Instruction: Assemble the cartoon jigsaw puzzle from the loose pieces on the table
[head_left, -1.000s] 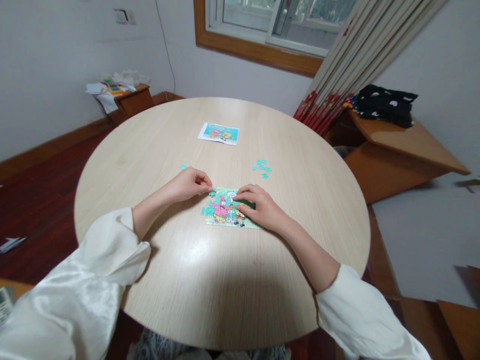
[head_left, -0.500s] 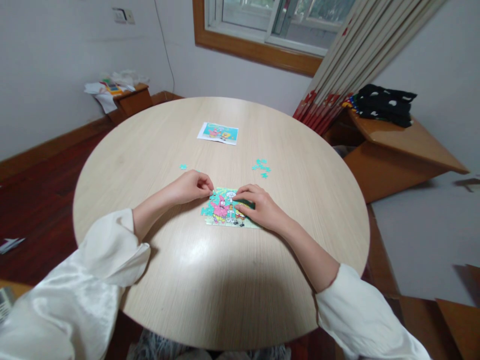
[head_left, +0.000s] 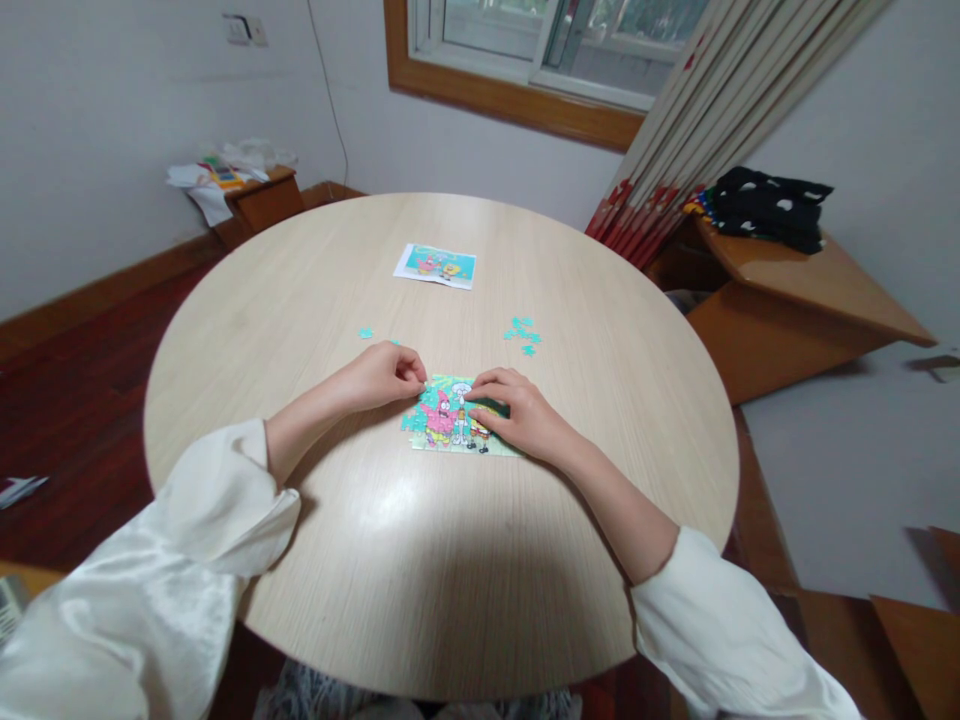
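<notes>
A partly joined jigsaw puzzle (head_left: 444, 420) with cartoon figures lies flat on the round table (head_left: 390, 580). At its upper left edge, my left hand (head_left: 391, 374) is closed in a pinch on a small teal puzzle piece, mostly hidden by the fingertips. My right hand (head_left: 521, 412) rests over the puzzle's right side with fingers apart, touching its surface and covering part of the yellow figure. The left border of the puzzle is jagged.
Several loose teal pieces (head_left: 523, 333) lie beyond my right hand, and another teal piece (head_left: 366, 333) lies beyond my left. A printed reference picture (head_left: 436, 267) is farther back. A wooden stand (head_left: 795, 270) with dark cloth is at the right.
Almost nothing differs. The fingertips of my left hand have shifted very slightly at the puzzle's upper left edge; my right hand stays in place.
</notes>
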